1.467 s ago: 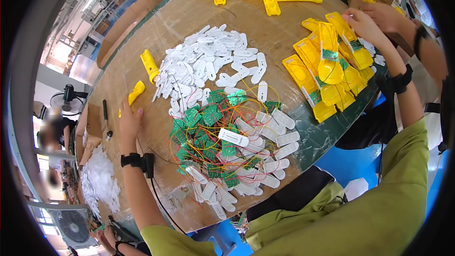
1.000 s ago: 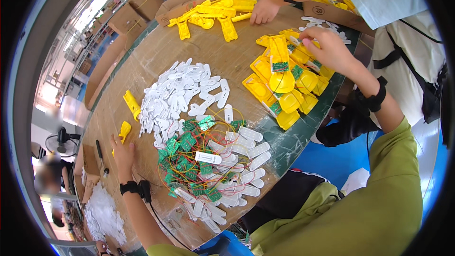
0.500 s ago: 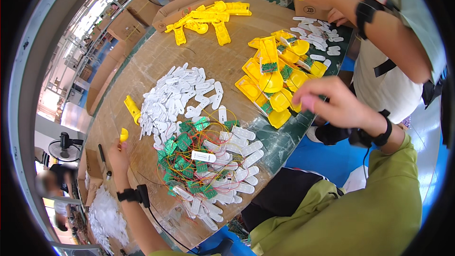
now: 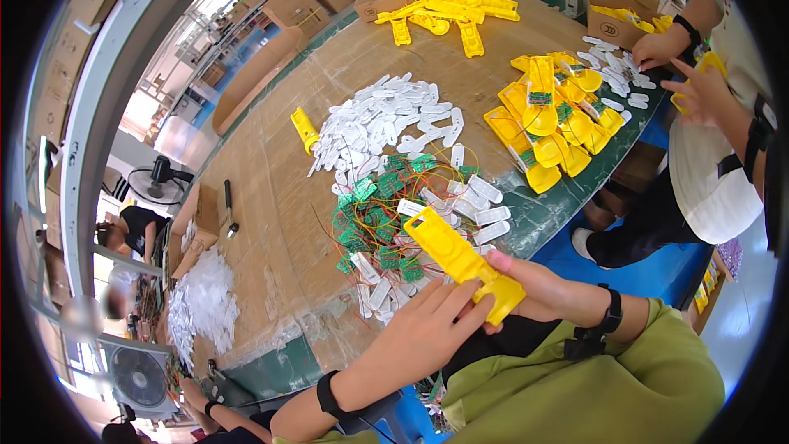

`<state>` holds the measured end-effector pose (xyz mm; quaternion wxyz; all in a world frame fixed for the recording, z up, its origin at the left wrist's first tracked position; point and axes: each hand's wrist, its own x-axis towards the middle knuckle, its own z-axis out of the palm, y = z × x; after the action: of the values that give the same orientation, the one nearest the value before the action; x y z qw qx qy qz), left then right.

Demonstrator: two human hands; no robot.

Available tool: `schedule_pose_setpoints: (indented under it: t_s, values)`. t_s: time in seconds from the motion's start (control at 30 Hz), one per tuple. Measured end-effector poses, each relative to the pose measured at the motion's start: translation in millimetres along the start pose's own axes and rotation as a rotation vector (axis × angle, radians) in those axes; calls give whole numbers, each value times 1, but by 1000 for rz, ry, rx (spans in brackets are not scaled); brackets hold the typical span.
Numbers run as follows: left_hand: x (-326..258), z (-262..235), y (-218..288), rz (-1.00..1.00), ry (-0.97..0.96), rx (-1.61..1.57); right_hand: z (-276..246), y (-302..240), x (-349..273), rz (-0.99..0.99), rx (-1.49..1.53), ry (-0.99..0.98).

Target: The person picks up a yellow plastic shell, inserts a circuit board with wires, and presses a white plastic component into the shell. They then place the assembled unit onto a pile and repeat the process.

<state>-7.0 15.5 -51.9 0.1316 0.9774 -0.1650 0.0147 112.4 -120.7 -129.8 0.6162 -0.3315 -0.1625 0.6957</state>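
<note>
Close to my body, over the table's near edge, I hold a long yellow plastic shell [image 4: 454, 252] tilted up to the left. Its hollow side shows, with a rectangular cut-out at the upper end. My left hand [image 4: 415, 335] has its fingers closed round the shell's lower left part. My right hand [image 4: 538, 289] grips the right side, thumb along the edge. Just beyond lies a heap of green circuit boards [image 4: 370, 226] with red and yellow wires, mixed with white oblong plastic pieces [image 4: 485, 215]. The shell covers part of this heap.
A pile of white strips [image 4: 374, 119] and one yellow shell [image 4: 304, 129] lie farther off. Yellow shells with boards [image 4: 546, 127] are piled at right, more yellow shells [image 4: 452, 12] at the back. A co-worker's hands [image 4: 699, 86] work at right. A black-handled tool [image 4: 229, 205] lies left.
My left hand has come from the table's left side to the front, my right hand back from the yellow pile. Both now hold one yellow shell. The view has shifted left.
</note>
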Motion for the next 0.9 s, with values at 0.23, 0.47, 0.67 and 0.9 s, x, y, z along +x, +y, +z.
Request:
schedule_pose_setpoints:
  t_s: [0.23, 0.47, 0.67, 0.9]
  values:
    - [20, -58, -71, -303, 322, 37, -17, -15, -6, -285, 53, 97]
    - [59, -27, -194, -580, -27, 140, -24, -19, -4, -401, 26, 133]
    - [66, -11, -217, -520, -61, 111, -38, -21, 0, -398, 32, 202]
    - [66, -11, -218, -645, -124, 155, -37, -19, 0, -410, 83, 174]
